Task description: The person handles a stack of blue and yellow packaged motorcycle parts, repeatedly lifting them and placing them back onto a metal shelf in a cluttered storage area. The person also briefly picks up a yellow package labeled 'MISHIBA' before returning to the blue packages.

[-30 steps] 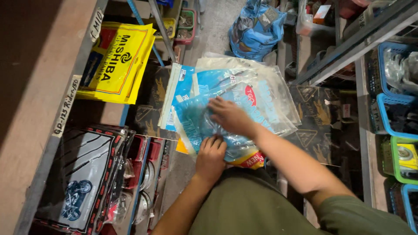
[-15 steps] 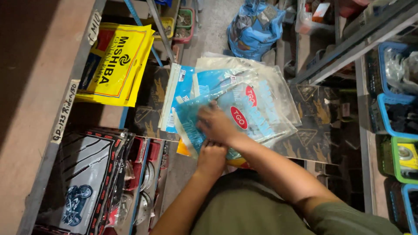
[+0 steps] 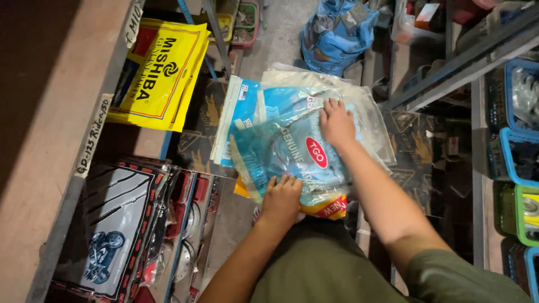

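A narrow aisle of a storeroom runs down the middle of the head view, with a grey concrete floor (image 3: 283, 39) between a wooden shelf unit (image 3: 50, 112) on the left and a metal rack (image 3: 460, 62) on the right. Low in the aisle a stack of flat plastic packets (image 3: 292, 140) rests in front of the person; at least four layers show, though the exact count cannot be told because they overlap. The top one is a clear blue-tinted packet (image 3: 281, 154) with a red oval label. The left hand (image 3: 282, 197) grips this packet's near edge, fingers curled over it. The right hand (image 3: 337, 124) lies flat and open on the stack's far right part, fingers spread, pressing down without closing on anything. So the blue-tinted packet sits between the two hands, touching both.

On the left shelf's upper level lies a pile of yellow packets (image 3: 160, 76), and on the level below stand dark packets printed with a motorcycle (image 3: 112, 235). At the far end of the aisle sits one blue plastic bag (image 3: 337, 33), well apart from the stack. Along the right rack's edge stand blue crates (image 3: 519, 112) and one green crate (image 3: 514, 216). The person's olive-clad lap (image 3: 320, 264) fills the bottom edge.
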